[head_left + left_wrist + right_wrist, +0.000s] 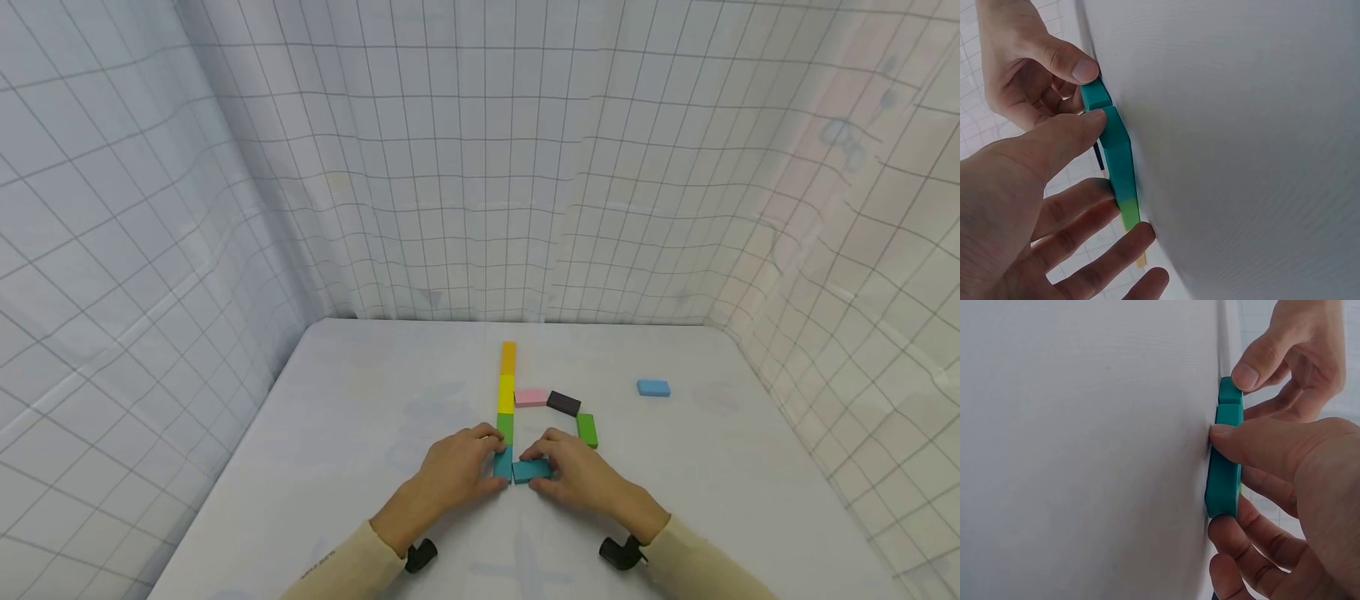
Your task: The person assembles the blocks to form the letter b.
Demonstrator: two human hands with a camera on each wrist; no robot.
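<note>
A column of flat blocks runs away from me: a teal block (pixel 503 463) nearest, then a green block (pixel 506 427), a yellow block (pixel 506 393) and an orange block (pixel 509 358). My left hand (pixel 459 468) holds the column's teal block, thumb on its near end and fingers by its left side. A second teal block (pixel 530 472) lies crosswise to the right of it, their ends close together. My right hand (pixel 583 473) pinches this one between the thumb on its near long side and the fingers on the far side.
A pink block (pixel 531 397) extends right from the yellow one. Beyond it, a black block (pixel 564 403) and another green block (pixel 587 431) curve round toward my right hand. A blue block (pixel 653 388) lies apart at the right. Gridded curtains (pixel 480 167) surround the white table (pixel 360 400).
</note>
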